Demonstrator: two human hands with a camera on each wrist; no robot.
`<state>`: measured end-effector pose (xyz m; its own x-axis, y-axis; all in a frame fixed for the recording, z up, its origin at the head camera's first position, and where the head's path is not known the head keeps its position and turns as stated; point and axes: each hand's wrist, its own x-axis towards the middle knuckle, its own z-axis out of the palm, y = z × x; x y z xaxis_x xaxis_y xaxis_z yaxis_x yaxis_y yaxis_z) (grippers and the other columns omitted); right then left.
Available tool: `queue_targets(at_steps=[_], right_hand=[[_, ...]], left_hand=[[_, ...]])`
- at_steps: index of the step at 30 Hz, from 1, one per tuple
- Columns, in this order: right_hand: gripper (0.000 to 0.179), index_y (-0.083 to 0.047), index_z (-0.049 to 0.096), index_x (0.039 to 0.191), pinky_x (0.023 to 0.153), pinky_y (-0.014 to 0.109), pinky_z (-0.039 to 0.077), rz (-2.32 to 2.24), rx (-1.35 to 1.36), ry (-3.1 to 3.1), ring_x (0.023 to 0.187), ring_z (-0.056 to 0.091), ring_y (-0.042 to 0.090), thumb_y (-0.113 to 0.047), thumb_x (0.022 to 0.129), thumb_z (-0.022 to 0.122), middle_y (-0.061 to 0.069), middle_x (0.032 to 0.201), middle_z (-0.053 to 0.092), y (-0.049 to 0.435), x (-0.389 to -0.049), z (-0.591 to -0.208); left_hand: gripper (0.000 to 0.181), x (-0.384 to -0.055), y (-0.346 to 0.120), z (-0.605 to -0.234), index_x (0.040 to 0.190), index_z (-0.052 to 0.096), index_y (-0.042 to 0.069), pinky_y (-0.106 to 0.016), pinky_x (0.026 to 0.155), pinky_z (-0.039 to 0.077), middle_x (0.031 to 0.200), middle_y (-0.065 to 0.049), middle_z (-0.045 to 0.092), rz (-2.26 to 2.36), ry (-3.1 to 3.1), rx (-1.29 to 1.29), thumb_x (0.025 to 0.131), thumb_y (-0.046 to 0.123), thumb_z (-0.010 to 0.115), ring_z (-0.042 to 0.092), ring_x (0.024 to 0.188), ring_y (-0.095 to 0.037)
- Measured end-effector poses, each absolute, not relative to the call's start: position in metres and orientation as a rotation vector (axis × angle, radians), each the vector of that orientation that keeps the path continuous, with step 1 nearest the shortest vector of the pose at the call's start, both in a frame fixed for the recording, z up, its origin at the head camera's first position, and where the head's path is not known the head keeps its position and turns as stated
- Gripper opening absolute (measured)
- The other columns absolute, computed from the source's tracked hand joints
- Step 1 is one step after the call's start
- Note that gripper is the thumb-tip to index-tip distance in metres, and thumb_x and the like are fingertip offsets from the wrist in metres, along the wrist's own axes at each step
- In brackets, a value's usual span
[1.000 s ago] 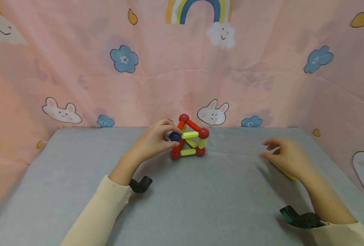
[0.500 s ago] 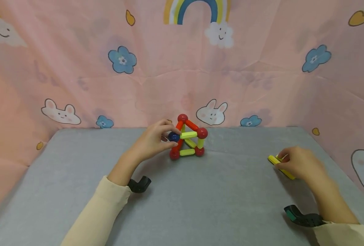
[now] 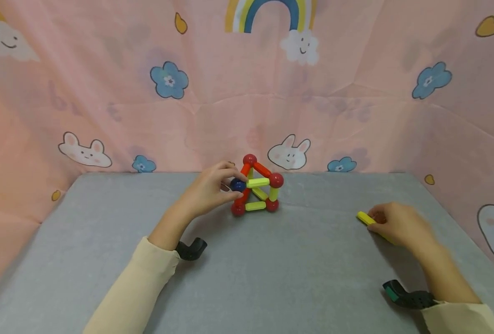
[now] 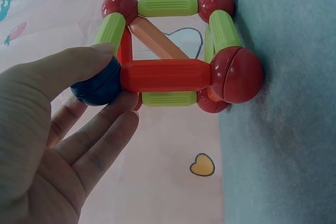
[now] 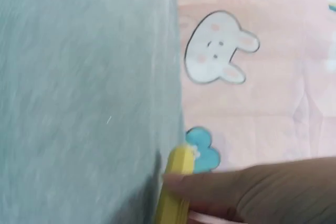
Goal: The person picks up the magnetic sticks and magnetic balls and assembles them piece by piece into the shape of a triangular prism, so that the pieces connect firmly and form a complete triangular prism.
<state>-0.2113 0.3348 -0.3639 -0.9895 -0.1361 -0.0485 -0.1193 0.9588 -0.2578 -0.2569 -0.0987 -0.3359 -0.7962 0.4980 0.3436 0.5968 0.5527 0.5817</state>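
Observation:
In the head view my left hand [image 3: 211, 190] pinches a dark blue ball [image 3: 238, 185] between thumb and fingers. The ball is one corner of a frame of magnetic sticks and balls, with a red ball [image 3: 276, 180] at another corner and light green sticks [image 3: 255, 206] and red sticks between. Seen from the left wrist, a red stick [image 4: 165, 75] runs from the blue ball [image 4: 98, 85] to a large red ball [image 4: 237, 74]. My right hand [image 3: 401, 225] holds a long yellow stick [image 3: 365, 218] with thumb and fingers; the hand hides its middle.
A grey cloth-covered table [image 3: 272, 278] lies under both hands. Behind it hangs a pink patterned curtain [image 3: 221, 125], close to the back of the frame. Black wrist mounts [image 3: 191, 249] stick out at both wrists.
My right hand has come down onto the yellow stick, taken hold of it and shifted it slightly left. The left hand and the frame have stayed in place.

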Motion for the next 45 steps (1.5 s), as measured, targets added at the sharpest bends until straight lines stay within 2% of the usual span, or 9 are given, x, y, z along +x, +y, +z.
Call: queue_targets(at_steps=[5, 9, 13, 22, 28, 45], right_hand=[[0.034, -0.004, 0.07, 0.12, 0.068, 0.037, 0.054, -0.546, -0.396, 3.119, 0.085, 0.067, 0.024, -0.019, 0.09, 0.075, 0.012, 0.098, 0.074, 0.305, -0.211, -0.352], [0.035, -0.005, 0.07, 0.123, 0.073, 0.041, 0.06, -0.688, -0.595, 3.167, 0.088, 0.068, 0.023, -0.015, 0.09, 0.076, 0.011, 0.103, 0.074, 0.265, -0.214, -0.336], [0.032, -0.006, 0.072, 0.118, 0.077, 0.042, 0.062, -0.822, -0.816, 3.171, 0.09, 0.069, 0.022, -0.01, 0.088, 0.078, 0.01, 0.106, 0.074, 0.218, -0.218, -0.332], [0.036, -0.009, 0.073, 0.118, 0.077, 0.032, 0.061, -0.71, -0.908, 3.284, 0.084, 0.066, 0.019, -0.015, 0.084, 0.083, 0.006, 0.101, 0.072, 0.136, -0.218, -0.355], [0.034, -0.006, 0.074, 0.117, 0.083, 0.034, 0.062, -0.623, -0.907, 3.429, 0.091, 0.072, 0.023, -0.014, 0.084, 0.082, 0.009, 0.106, 0.075, 0.117, -0.22, -0.365], [0.032, -0.002, 0.075, 0.111, 0.079, 0.033, 0.062, -0.72, -1.055, 3.567, 0.085, 0.076, 0.023, -0.01, 0.081, 0.084, 0.012, 0.101, 0.078, 0.104, -0.23, -0.388]], left_hand=[[0.03, -0.259, -0.095, -0.334, 0.113, 0.074, 0.012, -0.034, 0.088, 0.061, 0.117, -0.005, 0.06, -1.066, -2.653, -0.941, 0.084, 0.01, 0.082, 0.067, 0.095, -0.021], [0.03, -0.26, -0.093, -0.331, 0.113, 0.073, 0.011, -0.038, 0.089, 0.061, 0.119, -0.007, 0.059, -1.095, -2.636, -0.928, 0.085, 0.009, 0.081, 0.068, 0.095, -0.023], [0.03, -0.259, -0.095, -0.332, 0.113, 0.074, 0.012, -0.037, 0.088, 0.062, 0.12, -0.007, 0.059, -1.094, -2.639, -0.911, 0.084, 0.009, 0.082, 0.069, 0.095, -0.022], [0.03, -0.256, -0.097, -0.336, 0.112, 0.074, 0.011, -0.033, 0.086, 0.062, 0.119, -0.008, 0.061, -1.08, -2.617, -0.93, 0.083, 0.008, 0.083, 0.069, 0.092, -0.021], [0.03, -0.257, -0.097, -0.336, 0.112, 0.074, 0.011, -0.032, 0.086, 0.062, 0.12, -0.008, 0.061, -1.073, -2.636, -0.923, 0.083, 0.009, 0.083, 0.069, 0.093, -0.021], [0.03, -0.257, -0.098, -0.337, 0.111, 0.074, 0.009, -0.03, 0.084, 0.062, 0.116, -0.008, 0.062, -1.073, -2.611, -0.943, 0.082, 0.008, 0.083, 0.069, 0.089, -0.02]])
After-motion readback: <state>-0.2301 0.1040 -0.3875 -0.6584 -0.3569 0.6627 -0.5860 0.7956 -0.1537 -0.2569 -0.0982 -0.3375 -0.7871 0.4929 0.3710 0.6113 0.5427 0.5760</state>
